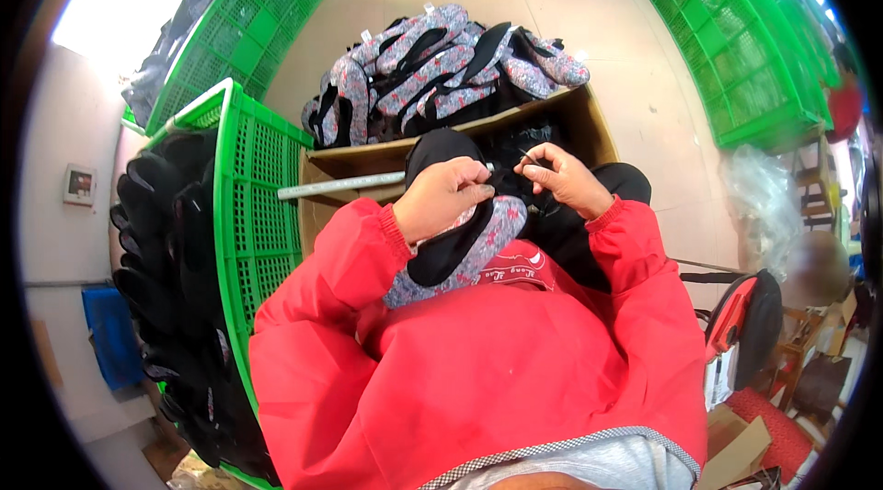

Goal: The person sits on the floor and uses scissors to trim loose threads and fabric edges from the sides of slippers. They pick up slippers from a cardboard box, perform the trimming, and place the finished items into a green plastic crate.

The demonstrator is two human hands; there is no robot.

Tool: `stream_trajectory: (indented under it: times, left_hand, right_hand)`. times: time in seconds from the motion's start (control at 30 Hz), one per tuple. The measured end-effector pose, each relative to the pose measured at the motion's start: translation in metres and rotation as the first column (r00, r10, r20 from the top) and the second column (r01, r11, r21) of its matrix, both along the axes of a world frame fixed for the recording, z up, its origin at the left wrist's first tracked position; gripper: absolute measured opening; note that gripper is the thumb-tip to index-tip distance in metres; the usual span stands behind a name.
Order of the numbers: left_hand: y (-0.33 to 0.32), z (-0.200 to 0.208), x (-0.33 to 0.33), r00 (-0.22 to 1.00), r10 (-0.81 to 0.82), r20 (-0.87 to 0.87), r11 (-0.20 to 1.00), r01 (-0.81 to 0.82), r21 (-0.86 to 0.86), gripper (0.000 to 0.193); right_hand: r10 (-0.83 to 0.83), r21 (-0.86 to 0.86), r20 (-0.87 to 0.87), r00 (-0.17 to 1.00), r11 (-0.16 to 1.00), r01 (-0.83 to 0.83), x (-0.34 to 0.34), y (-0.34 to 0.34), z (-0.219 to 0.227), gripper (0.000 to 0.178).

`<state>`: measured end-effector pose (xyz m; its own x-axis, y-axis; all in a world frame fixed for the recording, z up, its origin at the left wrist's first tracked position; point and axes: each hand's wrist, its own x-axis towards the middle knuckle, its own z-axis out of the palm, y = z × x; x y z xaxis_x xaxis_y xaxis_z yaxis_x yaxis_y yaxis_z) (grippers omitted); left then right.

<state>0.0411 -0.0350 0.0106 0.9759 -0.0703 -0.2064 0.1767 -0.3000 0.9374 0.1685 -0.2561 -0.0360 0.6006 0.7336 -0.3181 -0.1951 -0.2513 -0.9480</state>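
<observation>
A floral grey-and-pink slipper with a black lining (501, 228) lies across my lap. My left hand (443, 200) is closed on its far end, thumb and fingers pinched together. A little to the right, my right hand (564, 179) is raised with thumb and forefinger pinched on a thin dark thing, too small to name. The two hands are a short way apart. Just beyond them stands a cardboard box (602, 127), with many similar floral slippers (441, 62) heaped at its far side.
Left of me a green plastic crate (262, 223) holds dark slippers (152, 242). A pale metal bar (340, 186) runs from that crate toward my knee. More green crates (736, 49) stand at the far right and far left. Clear plastic wrapping (762, 200) lies at right.
</observation>
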Motion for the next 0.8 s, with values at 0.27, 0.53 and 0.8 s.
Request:
stream_trajectory:
  times: [0.27,0.53,0.8]
  left_hand:
    - [0.019,0.06,0.014,0.888,-0.187,0.42,0.946,0.046,0.322,0.012]
    - [-0.001,0.092,-0.006,0.877,-0.199,0.437,0.839,-0.078,0.539,0.015]
    - [-0.012,0.016,-0.073,0.955,-0.146,0.257,0.908,0.026,0.419,0.014]
  right_hand:
    - [0.3,0.16,-0.313,0.901,0.952,-0.261,-0.018,0.027,0.03,0.032]
    - [-0.107,0.351,-0.45,0.887,0.892,0.285,-0.052,0.029,0.017,0.029]
    - [0.111,0.266,-0.417,0.902,0.964,0.004,-0.084,0.002,-0.024,0.016]
